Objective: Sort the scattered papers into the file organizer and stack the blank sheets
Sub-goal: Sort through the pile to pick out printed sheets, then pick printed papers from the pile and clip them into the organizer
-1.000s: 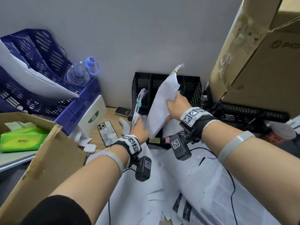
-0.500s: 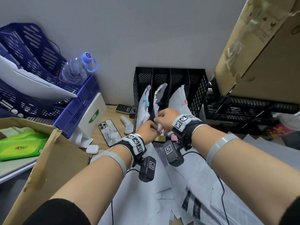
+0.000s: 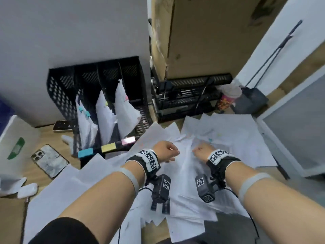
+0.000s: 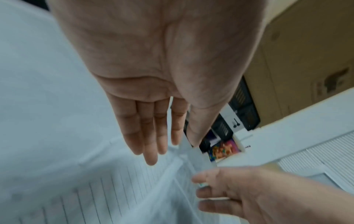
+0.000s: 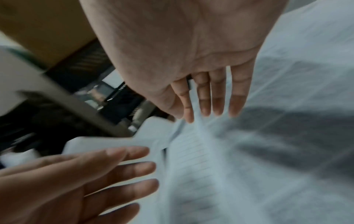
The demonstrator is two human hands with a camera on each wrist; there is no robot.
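Left hand (image 3: pixel 164 152) and right hand (image 3: pixel 202 151), fingers straight and holding nothing, reach side by side over the scattered papers (image 3: pixel 184 173). Between them a lined sheet (image 4: pixel 107 191) lies directly beneath the fingertips, its long axis apparently running away from the body, though blur hinders judgement. Beyond, left of both hands and nearer the left one, stands the file organizer (image 3: pixel 58 88), three slots already holding papers.
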